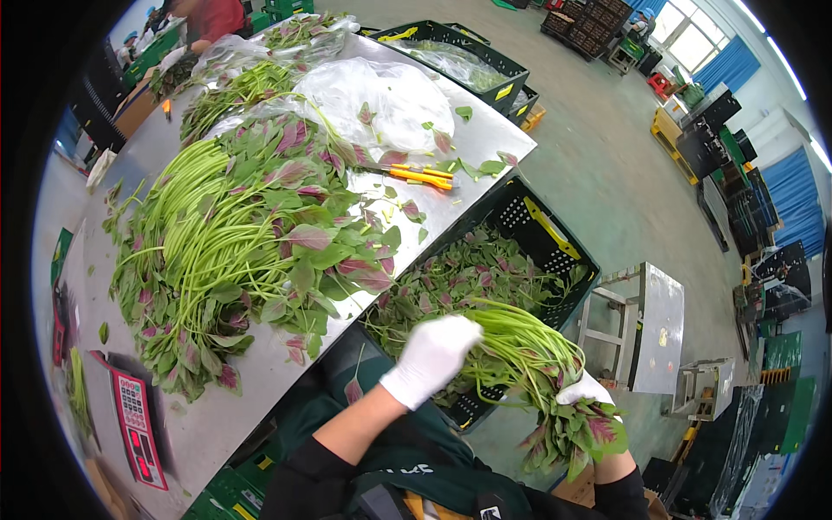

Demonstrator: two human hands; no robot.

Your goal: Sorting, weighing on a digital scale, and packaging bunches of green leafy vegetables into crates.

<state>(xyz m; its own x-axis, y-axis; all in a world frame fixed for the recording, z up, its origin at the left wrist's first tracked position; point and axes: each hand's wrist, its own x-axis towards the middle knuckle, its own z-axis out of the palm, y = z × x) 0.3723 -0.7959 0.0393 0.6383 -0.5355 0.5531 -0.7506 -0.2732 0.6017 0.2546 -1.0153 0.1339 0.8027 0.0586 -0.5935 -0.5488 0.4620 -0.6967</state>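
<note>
In the head view, my right hand (588, 390), in a white glove, is closed around the leafy part of a bunch of red-and-green amaranth (533, 341). Its pale green stems bend left toward my left hand (435, 354), also white-gloved. That hand is curled and blurred at the stem ends; whether stems are inside it is hidden. Beneath both hands stands a black plastic crate (565, 279) partly filled with loose amaranth leaves (481, 266). A large heap of amaranth (221, 221) lies on the metal table (214, 435) to the left.
Orange-handled scissors (422, 175) lie beside clear plastic bags (383, 97) and leaf scraps. A red-framed digital scale (136, 422) sits at the near left. Another black crate (513, 84) adjoins the table's far end. A metal stool (660, 331) stands right. Across the table is a person in red (218, 23).
</note>
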